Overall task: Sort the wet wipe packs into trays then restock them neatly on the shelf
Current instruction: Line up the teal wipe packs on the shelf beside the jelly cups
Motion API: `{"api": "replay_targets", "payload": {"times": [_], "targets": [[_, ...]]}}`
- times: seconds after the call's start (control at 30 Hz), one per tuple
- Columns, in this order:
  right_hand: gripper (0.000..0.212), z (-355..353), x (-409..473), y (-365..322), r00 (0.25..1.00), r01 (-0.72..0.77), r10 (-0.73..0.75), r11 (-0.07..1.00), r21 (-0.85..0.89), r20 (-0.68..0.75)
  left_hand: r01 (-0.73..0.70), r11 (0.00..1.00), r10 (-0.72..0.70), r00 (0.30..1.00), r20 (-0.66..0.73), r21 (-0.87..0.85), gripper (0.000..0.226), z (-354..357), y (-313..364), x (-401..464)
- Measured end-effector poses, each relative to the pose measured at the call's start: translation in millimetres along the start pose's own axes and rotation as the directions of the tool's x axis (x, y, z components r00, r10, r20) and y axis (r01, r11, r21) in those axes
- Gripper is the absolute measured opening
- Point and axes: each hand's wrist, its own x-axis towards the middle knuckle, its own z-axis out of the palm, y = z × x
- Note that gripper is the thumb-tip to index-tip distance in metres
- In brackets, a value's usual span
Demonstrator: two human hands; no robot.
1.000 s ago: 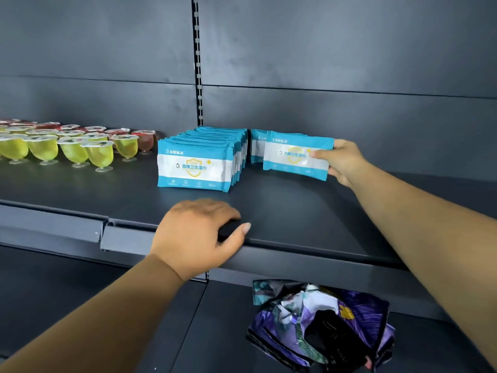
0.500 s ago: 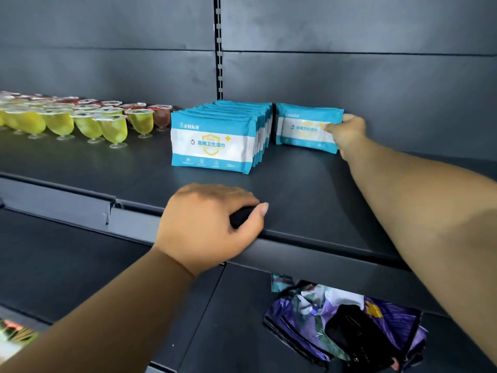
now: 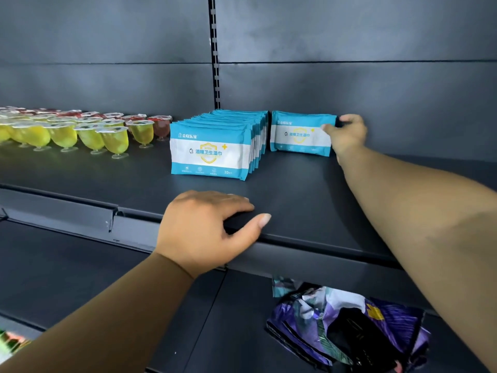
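Observation:
A row of several blue-and-white wet wipe packs [image 3: 212, 153] stands upright on the dark shelf [image 3: 295, 200], facing forward. To its right, near the back wall, stands another wet wipe pack [image 3: 298, 134]. My right hand [image 3: 347, 134] pinches that pack's right edge, thumb on its front and fingers behind it. My left hand [image 3: 207, 230] grips the shelf's front edge, thumb lying along the lip.
Several sealed jelly cups [image 3: 80, 130], yellow in front and red behind, fill the left of the same shelf. A crumpled purple bag [image 3: 349, 327] lies on the lower shelf at the right. A slotted upright [image 3: 215, 57] runs up the back wall.
My right hand has carried the single pack back and left, setting it upright near the back wall beside the row. My left hand keeps its hold on the shelf edge.

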Motion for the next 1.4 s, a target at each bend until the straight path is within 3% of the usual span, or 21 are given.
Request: {"api": "replay_targets", "payload": {"times": [0.07, 0.17, 0.27, 0.37, 0.43, 0.47, 0.57, 0.63, 0.8, 0.93, 1.1, 1.27, 1.4], "targets": [[0.030, -15.4, -12.7, -6.3, 0.998, 0.057, -0.056, 0.995, -0.084, 0.004, 0.016, 1.000, -0.016, 1.000, -0.008, 0.015, 0.047, -0.7, 2.6, -1.1], [0.020, -36.6, -51.2, -21.2, 0.982, 0.133, -0.113, 0.982, -0.130, 0.154, 0.062, 0.998, -0.062, 0.998, -0.001, 0.019, 0.042, -0.9, 4.1, 0.0], [0.020, -58.0, -98.8, -43.1, 0.924, 0.236, -0.181, 0.963, -0.131, 0.336, 0.128, 0.991, -0.128, 0.992, 0.022, 0.027, 0.055, -2.7, 6.1, 0.0], [0.017, -89.3, -142.5, -59.8, 0.880, 0.344, -0.237, 0.916, -0.208, 0.411, 0.170, 0.982, -0.176, 0.983, 0.061, 0.081, 0.076, -4.3, 8.8, 3.9], [0.014, -113.0, -169.4, -65.1, 0.849, 0.423, -0.270, 0.862, -0.278, 0.454, 0.199, 0.973, -0.208, 0.975, 0.073, 0.118, 0.075, -4.7, 11.8, 5.5], [0.012, -127.3, -185.2, -65.2, 0.827, 0.472, -0.291, 0.824, -0.314, 0.480, 0.209, 0.974, -0.212, 0.977, 0.029, 0.086, 0.073, -5.4, 17.5, 0.4], [0.009, -169.9, -238.8, -61.2, 0.723, 0.647, -0.404, 0.682, -0.342, 0.561, 0.299, 0.928, -0.323, 0.943, -0.080, -0.224, 0.052, -3.0, 47.8, -40.9], [0.011, -193.7, -271.7, -49.3, 0.655, 0.717, -0.457, 0.627, -0.305, 0.602, 0.249, 0.904, -0.285, 0.957, -0.057, -0.349, 0.048, -0.6, 76.6, -83.3], [0.034, -226.4, -337.3, 26.8, 0.592, 0.764, -0.436, 0.571, -0.300, 0.678, 0.135, 0.943, -0.119, 0.990, 0.072, -0.303, 0.038, 11.5, 126.0, -190.4], [0.030, -239.5, -389.3, 120.1, 0.613, 0.705, -0.333, 0.640, -0.305, 0.717, 0.240, 0.935, -0.155, 0.939, 0.305, -0.263, 0.034, 32.7, 142.3, -283.9], [0.014, -264.6, -471.9, 251.9, 0.648, 0.495, -0.014, 0.767, -0.408, 0.761, 0.404, 0.898, -0.240, 0.779, 0.579, -0.172, 0.026, 59.7, 175.8, -431.0], [0.023, -296.5, -548.3, 374.3, 0.556, 0.402, 0.276, 0.736, -0.545, 0.784, 0.525, 0.850, -0.275, 0.516, 0.812, -0.045, 0.042, 95.0, 214.1, -548.5], [0.029, -324.5, -593.4, 455.4, 0.479, 0.220, 0.633, 0.584, -0.781, 0.608, 0.541, 0.841, -0.252, 0.367, 0.895, 0.015, 0.048, 134.0, 229.4, -621.2]]}}
